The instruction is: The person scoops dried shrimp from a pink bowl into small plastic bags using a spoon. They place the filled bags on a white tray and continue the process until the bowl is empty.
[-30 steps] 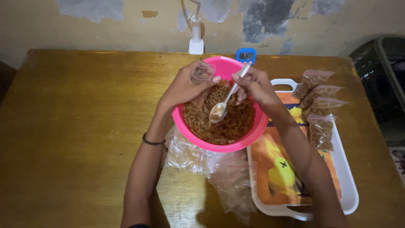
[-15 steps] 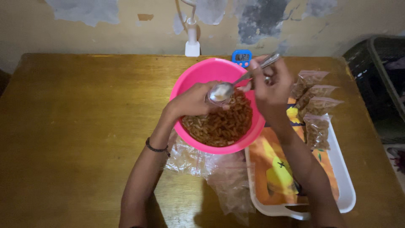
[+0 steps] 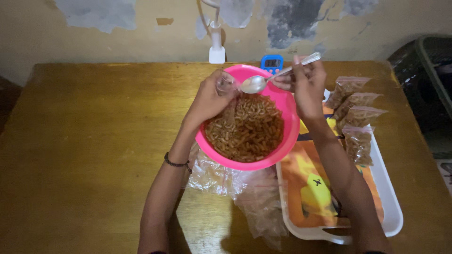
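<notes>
Left hand (image 3: 207, 101) closed around a small clear bag (image 3: 226, 84), holding it open-mouth-up over the far-left rim of the pink bowl (image 3: 293, 127). Right hand (image 3: 306, 84) pinches the handle of a metal spoon (image 3: 256, 83), fingers closed on it; spoon bowl sits just right of the bag mouth, near touching it, above the bowl's far edge. Whether the spoon carries anything: cannot tell.

Bowl sits mid-table, about half full of brown macaroni snack (image 3: 247, 129). Bowl's right side overlaps the left edge of a white tray (image 3: 391, 207) with an orange picture inside. Four filled small bags (image 3: 355, 113) lie in a column along the tray's far-right part, close to each other, the nearest one near the tray's right wall. Right forearm crosses over the tray.

Pile of empty clear bags (image 3: 235, 183) lies on the table near side of the bowl, partly under it, touching the tray's left edge.

Far side: blue timer (image 3: 272, 62) just beyond the bowl rim, close to the right hand; white plug (image 3: 216, 51) on the wall left of it. Dark basket (image 3: 428, 70) off the table's right edge.

Wooden table (image 3: 84, 155): left half bare, wide room there; right side crowded, tray runs close to the right and near edges. Little gap between bowl and far edge. Black bracelet (image 3: 176, 163) on left wrist.
</notes>
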